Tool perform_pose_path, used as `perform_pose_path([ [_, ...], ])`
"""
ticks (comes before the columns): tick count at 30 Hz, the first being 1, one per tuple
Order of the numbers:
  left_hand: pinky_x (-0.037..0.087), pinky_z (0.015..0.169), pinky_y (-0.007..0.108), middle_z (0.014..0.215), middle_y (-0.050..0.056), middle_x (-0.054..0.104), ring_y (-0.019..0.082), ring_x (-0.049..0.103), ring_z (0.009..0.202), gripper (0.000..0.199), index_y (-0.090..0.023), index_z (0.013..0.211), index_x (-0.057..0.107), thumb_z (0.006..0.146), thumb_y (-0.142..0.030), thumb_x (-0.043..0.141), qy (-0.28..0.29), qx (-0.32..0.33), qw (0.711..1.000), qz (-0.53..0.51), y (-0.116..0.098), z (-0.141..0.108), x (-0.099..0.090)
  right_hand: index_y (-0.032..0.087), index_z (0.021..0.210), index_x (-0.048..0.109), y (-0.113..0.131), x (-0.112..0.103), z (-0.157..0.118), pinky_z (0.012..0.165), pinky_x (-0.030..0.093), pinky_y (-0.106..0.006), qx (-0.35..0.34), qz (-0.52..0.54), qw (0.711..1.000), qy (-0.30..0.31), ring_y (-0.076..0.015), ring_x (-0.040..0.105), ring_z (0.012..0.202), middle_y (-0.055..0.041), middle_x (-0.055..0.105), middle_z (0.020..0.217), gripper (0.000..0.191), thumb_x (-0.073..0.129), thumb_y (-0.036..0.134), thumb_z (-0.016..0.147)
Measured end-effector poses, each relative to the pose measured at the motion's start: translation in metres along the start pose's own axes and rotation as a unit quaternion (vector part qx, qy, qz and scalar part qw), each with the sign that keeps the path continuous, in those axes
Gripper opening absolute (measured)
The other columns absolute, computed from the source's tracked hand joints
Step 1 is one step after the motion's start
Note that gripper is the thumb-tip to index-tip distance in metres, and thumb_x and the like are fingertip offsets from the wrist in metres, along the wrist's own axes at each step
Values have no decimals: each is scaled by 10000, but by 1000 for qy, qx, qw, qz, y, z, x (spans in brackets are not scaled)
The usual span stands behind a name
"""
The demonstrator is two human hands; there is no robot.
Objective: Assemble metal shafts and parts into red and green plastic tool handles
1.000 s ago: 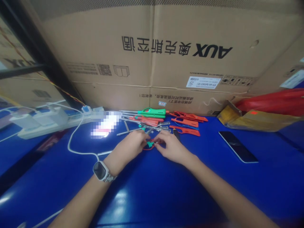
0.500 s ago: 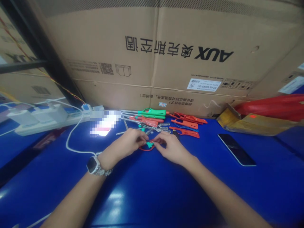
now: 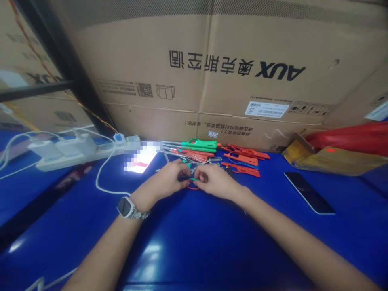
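Over the blue table, my left hand (image 3: 174,178) and my right hand (image 3: 214,180) meet with fingers pinched around a small green part (image 3: 193,179). A thin red wire (image 3: 193,187) loops just below the fingertips. My left fingers close on the part's left end, where thin wires show; my right fingertips grip its right end. Right behind the hands lie green lighters (image 3: 200,144) with metal rods, and orange-red lighter shells (image 3: 242,157) are at their right. Small clear and metal pieces lie between them, partly hidden by my hands.
A lit phone (image 3: 141,159) and a white power strip (image 3: 72,153) with plugs and cables are at the left. A dark phone (image 3: 307,193) and an open carton (image 3: 327,159) with red plastic lie right. A large cardboard box (image 3: 227,97) stands behind.
The view has shifted, so the scene sits further right. Both hands have drawn closer together, and the green part now shows less between the fingertips.
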State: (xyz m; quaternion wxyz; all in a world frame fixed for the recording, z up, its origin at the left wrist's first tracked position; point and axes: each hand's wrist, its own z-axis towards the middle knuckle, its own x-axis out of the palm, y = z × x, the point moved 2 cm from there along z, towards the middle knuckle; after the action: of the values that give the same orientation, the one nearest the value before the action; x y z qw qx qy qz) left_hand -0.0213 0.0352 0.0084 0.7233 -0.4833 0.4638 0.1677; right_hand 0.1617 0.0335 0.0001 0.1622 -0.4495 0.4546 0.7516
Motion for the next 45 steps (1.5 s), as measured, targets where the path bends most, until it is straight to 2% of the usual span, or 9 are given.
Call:
perform_pose_path([
  [3, 473, 710, 267, 950, 66, 684, 184, 639, 795, 142, -174, 935, 733, 810, -196, 668, 14, -18, 999, 36, 7, -1, 0, 205, 997, 640, 1, 1, 1, 558, 321, -225, 12, 12, 1000, 3, -105, 542, 597, 55, 618, 672, 214, 688, 172, 791],
  [4, 469, 715, 263, 932, 62, 689, 182, 640, 793, 145, -180, 936, 740, 821, -185, 653, 18, -19, 999, 41, 8, -1, 1, 206, 996, 652, 1, 1, 1, 557, 320, -225, 12, 12, 1000, 4, -105, 540, 595, 53, 616, 668, 203, 686, 180, 798],
  [8, 437, 692, 251, 835, 44, 705, 164, 627, 731, 188, -193, 881, 757, 840, -114, 591, 30, 3, 998, 64, 7, 1, 4, 182, 835, 693, 2, 2, 3, 582, 344, -223, -7, 13, 1000, 3, -99, 535, 598, 31, 618, 665, 68, 657, 136, 801],
  [14, 375, 617, 267, 803, 51, 691, 171, 597, 684, 221, -185, 784, 738, 807, -60, 556, 19, -1, 992, 123, -4, -1, 3, 160, 763, 670, 0, 6, 6, 573, 361, -208, -16, 29, 999, -8, -88, 522, 572, 32, 601, 647, 115, 626, 58, 734],
  [19, 370, 607, 269, 804, 59, 708, 188, 618, 704, 159, -187, 750, 729, 804, -121, 595, 30, -11, 992, 119, -9, -2, 3, 157, 725, 643, 1, 8, 6, 565, 353, -201, -21, 32, 999, -18, -87, 511, 568, 48, 561, 617, 123, 635, 40, 688],
  [27, 383, 644, 269, 815, 62, 711, 167, 601, 694, 234, -182, 765, 759, 785, -36, 576, 7, -7, 995, 99, -5, 0, 10, 163, 719, 603, 3, 1, 7, 569, 369, -193, -22, 67, 997, 22, -90, 531, 583, 46, 574, 628, 138, 608, 26, 703],
  [32, 389, 638, 265, 815, 59, 704, 156, 578, 667, 231, -182, 802, 769, 797, -47, 581, -1, -7, 998, 69, -1, 1, 12, 169, 730, 593, 8, -4, 16, 530, 311, -207, -1, 12, 997, 81, -92, 500, 547, 49, 568, 596, 156, 608, 24, 673],
  [40, 421, 702, 271, 830, 59, 688, 163, 573, 728, 209, -171, 832, 751, 791, -48, 586, -11, -25, 998, 61, 10, 2, 21, 182, 739, 627, 14, -5, 17, 523, 270, -236, 8, -65, 994, 91, -111, 493, 577, 18, 600, 640, 53, 638, 134, 718],
  [45, 433, 702, 272, 804, 55, 693, 158, 585, 711, 275, -164, 835, 754, 761, -3, 544, -3, -24, 998, 56, 7, 1, 20, 181, 713, 583, 18, -6, 20, 513, 261, -240, 22, -90, 989, 113, -120, 496, 590, 1, 614, 671, 108, 684, 144, 699],
])
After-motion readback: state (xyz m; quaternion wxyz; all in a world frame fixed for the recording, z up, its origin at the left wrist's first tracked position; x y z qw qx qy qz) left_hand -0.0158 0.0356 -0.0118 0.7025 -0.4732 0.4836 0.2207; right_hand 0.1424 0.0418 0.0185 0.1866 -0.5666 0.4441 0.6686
